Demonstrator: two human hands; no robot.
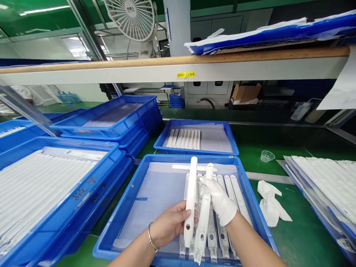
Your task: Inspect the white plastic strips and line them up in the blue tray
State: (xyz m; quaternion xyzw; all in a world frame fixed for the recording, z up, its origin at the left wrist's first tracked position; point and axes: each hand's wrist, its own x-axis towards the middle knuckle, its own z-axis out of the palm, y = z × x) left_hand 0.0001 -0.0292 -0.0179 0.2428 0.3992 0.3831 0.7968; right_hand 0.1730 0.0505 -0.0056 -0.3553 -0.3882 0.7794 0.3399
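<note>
Bar [191, 187] extends both ways past left grip [176, 218] (mostly above).

One head-worn cam's peering forward and down. It's sitting pretty close: the left hand [175, 219] and right hand [219, 202] are showing up low-center, the tray [130, 193] is spreading under them, the shelf [125, 72] is cutting across up top, and the fan [130, 18] is peeking in farther back.

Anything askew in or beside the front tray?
One white strip lies crosswise at the far end of the front tray; the other strips lie lengthwise. A crumpled white cloth or tissue lies loose on the bench.
</note>
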